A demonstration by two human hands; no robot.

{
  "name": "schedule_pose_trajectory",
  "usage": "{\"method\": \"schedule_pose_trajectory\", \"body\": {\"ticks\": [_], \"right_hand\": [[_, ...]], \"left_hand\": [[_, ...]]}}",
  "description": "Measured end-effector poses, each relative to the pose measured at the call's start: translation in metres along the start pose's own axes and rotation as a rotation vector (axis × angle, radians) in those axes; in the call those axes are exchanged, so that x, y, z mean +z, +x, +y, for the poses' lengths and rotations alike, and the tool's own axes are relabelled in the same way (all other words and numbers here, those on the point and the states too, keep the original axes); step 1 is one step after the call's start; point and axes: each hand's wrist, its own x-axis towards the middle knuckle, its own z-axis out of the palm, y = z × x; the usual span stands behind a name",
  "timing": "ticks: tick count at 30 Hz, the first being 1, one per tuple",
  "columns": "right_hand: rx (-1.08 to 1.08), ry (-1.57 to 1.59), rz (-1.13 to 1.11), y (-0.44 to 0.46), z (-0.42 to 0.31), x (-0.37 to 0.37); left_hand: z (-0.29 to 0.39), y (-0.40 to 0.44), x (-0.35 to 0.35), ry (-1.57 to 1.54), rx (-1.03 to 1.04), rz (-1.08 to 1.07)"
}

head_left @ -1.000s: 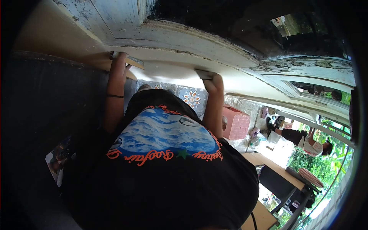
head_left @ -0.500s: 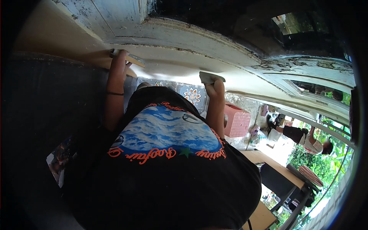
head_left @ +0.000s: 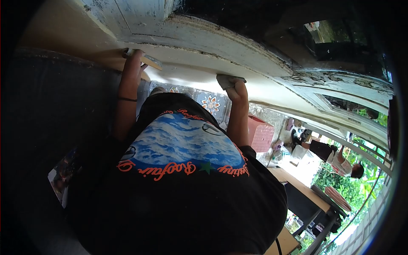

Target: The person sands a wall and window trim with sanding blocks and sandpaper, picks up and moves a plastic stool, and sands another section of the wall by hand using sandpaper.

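My left hand (head_left: 137, 57) is closed on a flat board-like tool (head_left: 152, 62) with a light brown edge, close to the pale wall surface (head_left: 182, 63). My right hand (head_left: 238, 90) grips a flat grey blade (head_left: 226, 80), raised near the same pale surface, to the right of the board. The fingers of both hands are partly hidden. The two tools are apart.
A red plastic crate (head_left: 260, 134) stands right of my right forearm. Farther right are another person (head_left: 335, 158) and a wooden table (head_left: 306, 191). A weathered frame (head_left: 229, 38) runs above my hands, and floral tiles (head_left: 211, 105) lie between my arms.
The grey blade, with my right hand, has shifted a little up and left since half a second ago, and its angle has changed. My left hand stays on the board; the whole view has shifted slightly.
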Motion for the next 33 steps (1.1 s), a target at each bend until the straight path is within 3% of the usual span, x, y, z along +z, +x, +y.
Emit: {"method": "schedule_pose_trajectory", "body": {"ticks": [2, 7, 10, 13, 14, 15, 17, 18, 21, 23, 25, 27, 29, 31, 33], "right_hand": [[0.084, -0.007, 0.299, -0.011, 0.003, 0.004], [-0.101, 0.117, 0.345, -0.014, 0.006, 0.025], [0.012, 0.032, 0.438, 0.019, 0.029, -0.018], [0.041, 0.04, 0.281, 0.018, 0.024, -0.008], [-0.114, 0.064, 0.029, 0.003, 0.024, 0.002], [-0.114, 0.069, 0.032, 0.003, 0.029, 0.001], [-0.121, 0.059, 0.242, 0.008, 0.034, -0.004], [-0.031, 0.038, 0.376, 0.02, 0.038, -0.017], [0.068, 0.045, 0.485, 0.027, 0.037, -0.014], [0.069, 0.216, 0.299, 0.019, 0.028, 0.002], [0.019, 0.146, 0.368, 0.004, 0.031, 0.021], [-0.047, -0.024, 0.284, 0.006, 0.031, 0.017], [-0.016, 0.051, 0.229, 0.012, 0.034, 0.007], [0.13, 0.11, 0.355, 0.026, 0.039, -0.003], [0.087, 0.068, 0.275, 0.016, 0.03, 0.015]], "left_hand": [[-0.003, -0.006, 0.002, 0.017, 0.004, 0.05], [0.002, -0.006, 0.004, -0.002, -0.009, 0.074], [0.003, -0.006, 0.002, 0.021, -0.016, 0.011], [-0.002, -0.001, -0.002, 0.008, -0.015, 0.023], [0.0, 0.001, -0.003, 0.011, -0.004, 0.027], [0.0, -0.003, -0.001, 0.013, -0.01, 0.057], [0.001, -0.001, 0.003, 0.006, -0.017, 0.079], [0.001, 0.0, 0.001, 0.006, -0.011, 0.047], [-0.007, -0.002, -0.001, 0.006, -0.017, 0.034], [0.0, 0.0, -0.006, 0.031, -0.008, 0.053], [-0.002, -0.001, -0.003, -0.004, -0.088, 0.063], [0.001, -0.003, 0.003, 0.004, -0.061, 0.041], [0.001, -0.007, 0.001, 0.012, -0.031, 0.039], [0.002, -0.005, -0.001, 0.039, -0.042, 0.022], [-0.004, 0.001, -0.005, 0.034, -0.051, 0.048]]}}
